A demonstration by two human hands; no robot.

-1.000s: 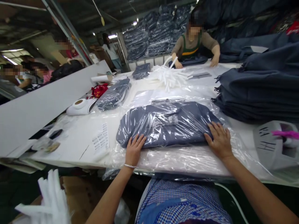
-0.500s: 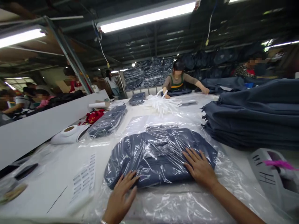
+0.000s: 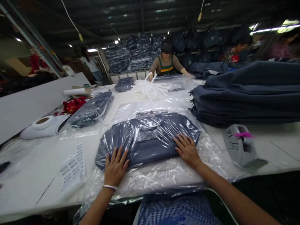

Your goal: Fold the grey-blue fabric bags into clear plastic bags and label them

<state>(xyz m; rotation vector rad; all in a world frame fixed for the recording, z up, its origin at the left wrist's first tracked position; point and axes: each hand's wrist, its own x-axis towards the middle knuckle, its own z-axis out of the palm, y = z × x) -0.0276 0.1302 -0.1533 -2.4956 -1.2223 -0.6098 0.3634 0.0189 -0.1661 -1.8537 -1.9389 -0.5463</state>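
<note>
A dark blue bag (image 3: 150, 145) lies flat on the table inside a clear plastic bag (image 3: 164, 179), whose loose part spreads toward the front edge. My left hand (image 3: 116, 167) rests on the near left part of the wrapped bag, fingers spread and flat. On its right part lies my right hand (image 3: 187, 150), also with outstretched fingers. Both palms press on the plastic, and neither hand grips anything. Creases and glare on the film hide some of the bag's detail.
A tape dispenser (image 3: 239, 147) and a tall stack of dark blue bags (image 3: 248, 97) stand at right. Left are a label sheet (image 3: 73, 167), a white roll (image 3: 43, 123) and another wrapped bag (image 3: 92, 109). White strips (image 3: 152, 89) lie ahead, near a co-worker (image 3: 166, 64).
My view has tilted down and turned slightly right, showing the table's front edge. Both hands stay flat on the wrapped bag; the left has straightened. The co-worker's arms have shifted over plastic.
</note>
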